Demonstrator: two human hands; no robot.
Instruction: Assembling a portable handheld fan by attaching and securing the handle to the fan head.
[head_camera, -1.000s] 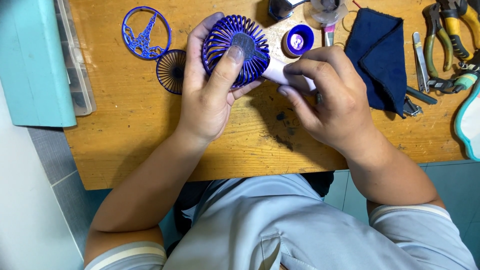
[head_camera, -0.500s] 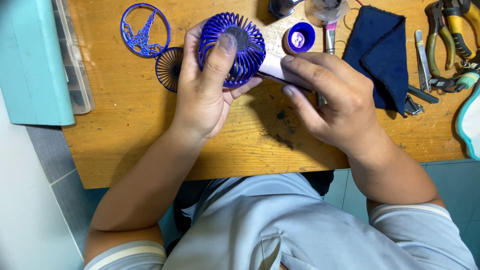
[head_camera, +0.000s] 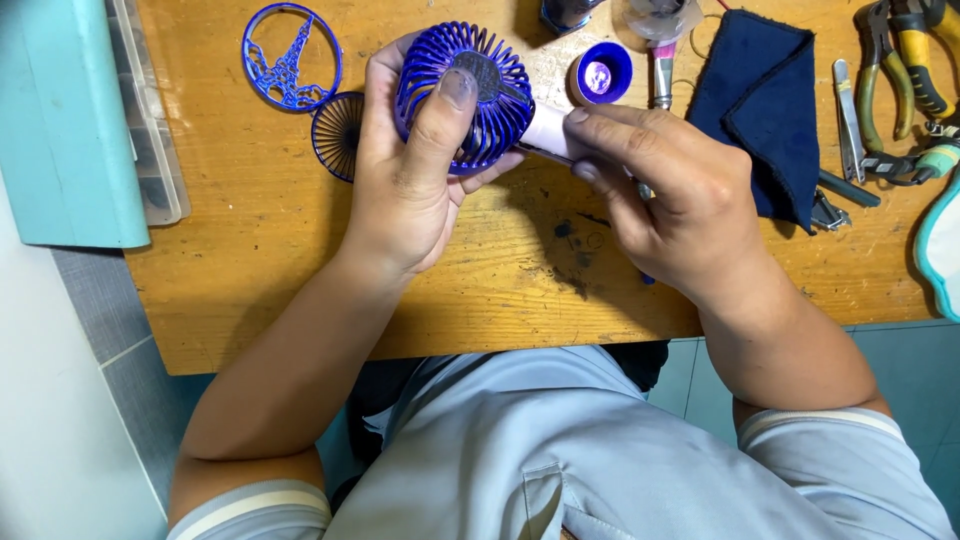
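My left hand (head_camera: 410, 175) grips the blue ribbed cage of a small hand-held fan (head_camera: 480, 95), thumb pressed across its domed face. My right hand (head_camera: 670, 195) is closed around the fan's pale handle (head_camera: 545, 130), which sticks out to the right of the cage. Both hands hold the fan just above the wooden table (head_camera: 260, 270). A loose blue fan grille (head_camera: 335, 135) lies on the table to the left, partly hidden behind my left hand.
A blue round ornament with a tower shape (head_camera: 290, 55) lies at the back left. A small blue cap (head_camera: 600, 75), a dark blue cloth (head_camera: 765, 110), pliers and other hand tools (head_camera: 900, 90) sit to the right. A teal box (head_camera: 65, 120) stands at the left edge.
Both hands have shifted the fan slightly left and toward the table's far edge. My right hand's fingers have slid along the handle toward the cage.
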